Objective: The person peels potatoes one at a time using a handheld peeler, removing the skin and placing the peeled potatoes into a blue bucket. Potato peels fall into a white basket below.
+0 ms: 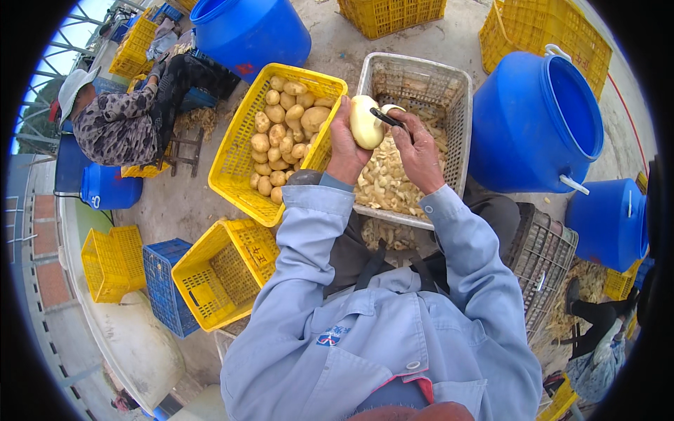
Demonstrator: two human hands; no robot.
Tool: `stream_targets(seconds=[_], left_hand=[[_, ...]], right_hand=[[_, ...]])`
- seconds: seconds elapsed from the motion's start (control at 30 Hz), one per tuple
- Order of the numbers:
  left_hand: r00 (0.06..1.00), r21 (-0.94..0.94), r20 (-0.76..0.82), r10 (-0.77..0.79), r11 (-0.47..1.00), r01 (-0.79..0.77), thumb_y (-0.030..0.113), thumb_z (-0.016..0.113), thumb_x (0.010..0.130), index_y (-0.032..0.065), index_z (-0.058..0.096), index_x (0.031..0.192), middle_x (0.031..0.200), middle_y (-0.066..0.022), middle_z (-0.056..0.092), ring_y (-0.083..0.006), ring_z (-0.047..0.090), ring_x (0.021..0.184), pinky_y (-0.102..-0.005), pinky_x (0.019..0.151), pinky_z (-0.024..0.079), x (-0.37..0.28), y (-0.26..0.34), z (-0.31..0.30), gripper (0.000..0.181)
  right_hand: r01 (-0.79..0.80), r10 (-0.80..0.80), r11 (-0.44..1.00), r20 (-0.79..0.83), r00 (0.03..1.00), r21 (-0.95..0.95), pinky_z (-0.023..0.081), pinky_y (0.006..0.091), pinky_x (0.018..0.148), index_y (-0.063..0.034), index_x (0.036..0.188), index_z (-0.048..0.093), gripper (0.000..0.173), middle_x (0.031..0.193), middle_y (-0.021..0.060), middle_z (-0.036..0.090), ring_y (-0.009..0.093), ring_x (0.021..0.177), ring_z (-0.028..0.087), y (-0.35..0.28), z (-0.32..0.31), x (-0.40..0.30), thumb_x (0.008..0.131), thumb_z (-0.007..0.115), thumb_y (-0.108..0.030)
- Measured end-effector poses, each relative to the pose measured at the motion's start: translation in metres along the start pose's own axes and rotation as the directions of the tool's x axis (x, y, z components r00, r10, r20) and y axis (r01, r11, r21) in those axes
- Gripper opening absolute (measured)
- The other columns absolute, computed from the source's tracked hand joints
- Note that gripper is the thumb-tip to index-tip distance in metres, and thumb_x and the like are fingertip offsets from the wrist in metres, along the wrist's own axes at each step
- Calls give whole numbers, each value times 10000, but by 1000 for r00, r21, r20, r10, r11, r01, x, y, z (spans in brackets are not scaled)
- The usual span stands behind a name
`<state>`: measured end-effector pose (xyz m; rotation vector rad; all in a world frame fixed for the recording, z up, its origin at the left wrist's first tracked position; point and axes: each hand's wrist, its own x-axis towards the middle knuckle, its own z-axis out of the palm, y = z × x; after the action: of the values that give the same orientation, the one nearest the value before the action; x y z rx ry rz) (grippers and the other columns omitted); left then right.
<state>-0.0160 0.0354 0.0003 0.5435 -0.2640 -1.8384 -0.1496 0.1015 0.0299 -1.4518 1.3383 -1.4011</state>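
A large potato, its visible side pale and peeled, rests in my left hand with the thumb along its side. My right hand grips a peeler by its black handle, and the tool's front end lies against the potato. Both hands are above the near side of a grey plastic crate, which holds a heap of potato peelings. To the left stands a yellow plastic crate with many unpeeled potatoes; my left wrist is near its right edge.
Blue plastic barrels stand at right, another blue barrel at the upper left. A yellow crate and a blue crate are left of my elbow. A person in a hat sits at left; another person is at lower right.
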Motion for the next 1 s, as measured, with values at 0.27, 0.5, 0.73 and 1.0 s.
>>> stream_targets(seconds=[0.27, 0.5, 0.73, 1.0], left_hand=[[998, 24, 5, 64, 998, -64, 374, 533, 937, 41, 546, 1088, 982, -102, 629, -231, 631, 899, -374, 823, 538, 1, -3, -1, 366], [994, 51, -38, 102, 994, -100, 402, 532, 930, 69, 543, 1042, 867, -101, 624, -233, 635, 765, -369, 695, 559, 2, 9, -1, 351], [999, 3, -5, 35, 999, -35, 456, 455, 948, 27, 536, 1144, 988, -171, 644, -308, 649, 909, -466, 748, 564, 3, 12, 2, 479], [999, 59, 13, 31, 998, -31, 410, 459, 961, 23, 546, 1118, 1025, -136, 638, -244, 643, 909, -385, 811, 546, -1, 1, 5, 427]], right_hand=[[73, -73, 997, 7, 997, -38, 498, 346, 802, -51, 1162, 574, 253, 1034, 155, 667, 264, 938, 663, -9, 12, 10, 913, 532, -69], [29, -28, 998, 25, 999, -53, 495, 331, 809, -33, 1172, 568, 270, 1045, 155, 665, 252, 947, 662, -6, 8, -33, 903, 536, -42], [-106, 104, 993, 48, 993, 43, 478, 298, 805, -15, 1179, 561, 263, 1014, 81, 660, 153, 911, 612, -2, 1, -38, 922, 530, -58], [127, -131, 988, -39, 991, -92, 509, 389, 722, -88, 1145, 580, 239, 971, 191, 667, 337, 836, 665, -7, 15, 15, 913, 523, -100]])
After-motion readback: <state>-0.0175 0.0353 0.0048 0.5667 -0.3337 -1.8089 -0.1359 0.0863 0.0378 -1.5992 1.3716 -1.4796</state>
